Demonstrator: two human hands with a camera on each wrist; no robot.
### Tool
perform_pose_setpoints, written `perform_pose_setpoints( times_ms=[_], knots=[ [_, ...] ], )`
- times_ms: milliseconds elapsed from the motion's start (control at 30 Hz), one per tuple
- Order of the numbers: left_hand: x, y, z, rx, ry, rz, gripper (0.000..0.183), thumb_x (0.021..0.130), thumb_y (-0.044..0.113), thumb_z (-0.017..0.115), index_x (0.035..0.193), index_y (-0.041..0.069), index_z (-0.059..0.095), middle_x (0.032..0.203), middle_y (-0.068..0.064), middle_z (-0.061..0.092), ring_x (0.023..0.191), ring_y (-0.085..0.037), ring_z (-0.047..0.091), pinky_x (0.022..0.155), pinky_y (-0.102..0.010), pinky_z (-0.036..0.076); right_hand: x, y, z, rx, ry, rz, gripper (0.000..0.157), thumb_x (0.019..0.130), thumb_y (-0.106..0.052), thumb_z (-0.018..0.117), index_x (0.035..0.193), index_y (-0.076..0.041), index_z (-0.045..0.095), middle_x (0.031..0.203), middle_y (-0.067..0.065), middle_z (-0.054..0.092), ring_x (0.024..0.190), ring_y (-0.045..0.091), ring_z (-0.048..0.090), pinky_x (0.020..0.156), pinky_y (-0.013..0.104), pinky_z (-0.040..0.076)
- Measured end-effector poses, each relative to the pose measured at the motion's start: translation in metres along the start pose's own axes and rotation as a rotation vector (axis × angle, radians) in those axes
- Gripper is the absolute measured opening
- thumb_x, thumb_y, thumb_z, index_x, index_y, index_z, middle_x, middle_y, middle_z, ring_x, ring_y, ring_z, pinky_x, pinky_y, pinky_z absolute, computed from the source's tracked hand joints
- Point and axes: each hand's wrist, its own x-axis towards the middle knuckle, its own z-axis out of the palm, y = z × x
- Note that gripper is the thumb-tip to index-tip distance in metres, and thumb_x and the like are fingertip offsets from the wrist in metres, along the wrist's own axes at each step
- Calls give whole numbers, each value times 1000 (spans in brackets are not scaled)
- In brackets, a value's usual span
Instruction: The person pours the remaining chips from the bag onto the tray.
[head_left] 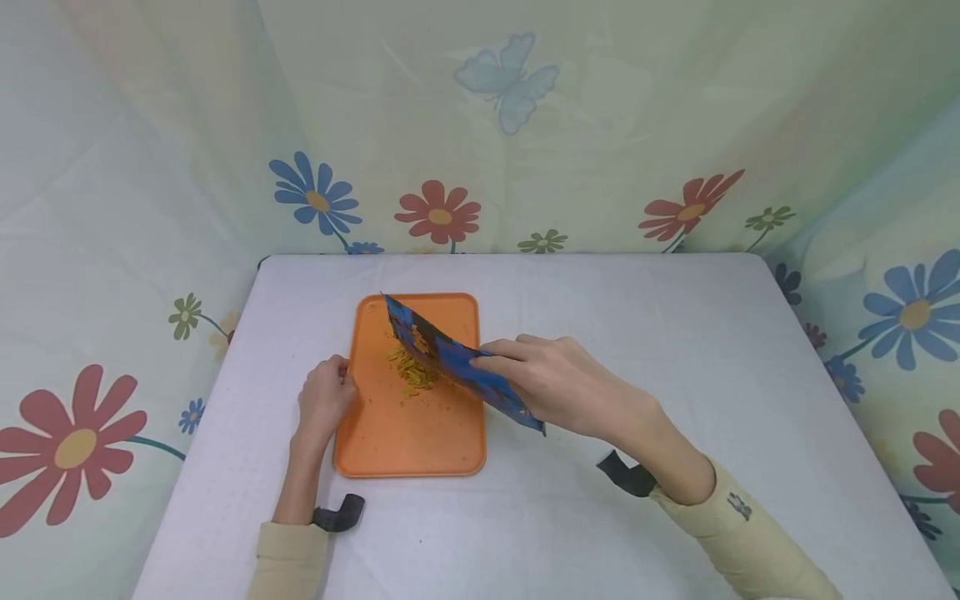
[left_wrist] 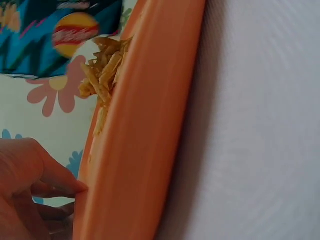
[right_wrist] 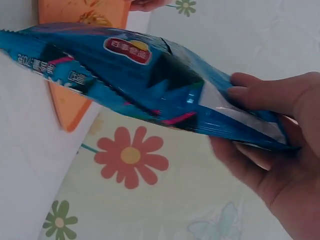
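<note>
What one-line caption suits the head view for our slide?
The right hand grips a blue bag over an orange tray of yellow strips; the left hand holds the tray's edge.

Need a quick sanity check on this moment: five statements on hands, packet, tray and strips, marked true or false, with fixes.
1. The right hand grips the blue packet. True.
2. The packet lies flat on the tabletop. False: it is held up, partly above the orange tray.
3. The left hand touches the tray's rim. True.
4. Yellow strips lie piled on the tray. True.
5. The right hand presses the strips. False: it is on the packet.
</note>
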Motion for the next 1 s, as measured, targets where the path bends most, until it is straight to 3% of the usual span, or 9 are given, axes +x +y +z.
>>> perform_pose_setpoints(
  times_ms=[533, 1000],
  knots=[
    [1, -2, 1, 8, 2, -3, 33, 99, 3, 52, 128, -10, 61, 113, -27, 68, 80, -27, 65, 66, -35, 53, -3, 0, -3, 2, 23, 16, 37, 87, 1, 76, 123, -10, 74, 124, 5, 73, 98, 20, 71, 55, 18, 51],
    [0, -3, 2, 12, 13, 12, 33, 98, 2, 53, 127, -11, 62, 112, -27, 69, 83, -29, 66, 69, -40, 56, -3, 0, -4, 14, 13, 1, 36, 88, 1, 76, 123, -9, 74, 122, 5, 73, 98, 19, 72, 57, 18, 52]
  ],
)
